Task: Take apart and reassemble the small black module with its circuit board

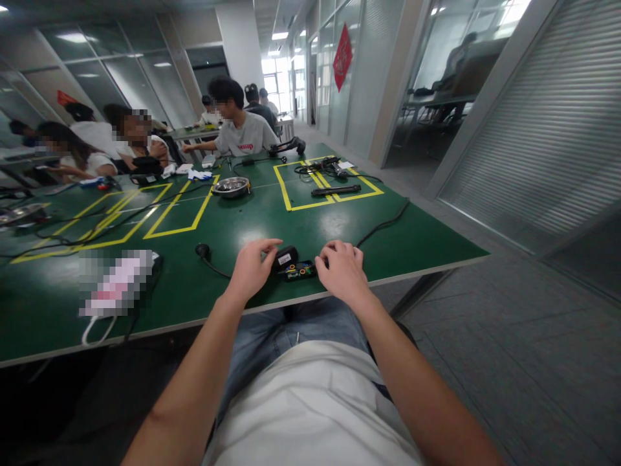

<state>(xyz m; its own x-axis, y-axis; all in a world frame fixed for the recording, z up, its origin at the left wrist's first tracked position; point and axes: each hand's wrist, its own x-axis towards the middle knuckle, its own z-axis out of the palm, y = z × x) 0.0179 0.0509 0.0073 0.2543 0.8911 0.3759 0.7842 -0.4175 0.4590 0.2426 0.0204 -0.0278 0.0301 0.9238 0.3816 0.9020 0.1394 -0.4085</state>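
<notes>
An opened power adapter lies near the table's front edge. Its lower half shows a circuit board with coloured parts, and its black cover with a white label leans just behind. My left hand is beside the cover's left end, index finger stretched and thumb apart from it. At the right end of the lower half is my right hand, fingers curled down; what they may grip is hidden. A black cord runs from behind my right hand. Left of my left hand lies a power plug on its cord.
The green table carries yellow tape outlines. Further back are a metal bowl, a black bar and a bundle of cables. A pixelated phone-like item lies left. Several people sit across the table, including one person in a grey shirt.
</notes>
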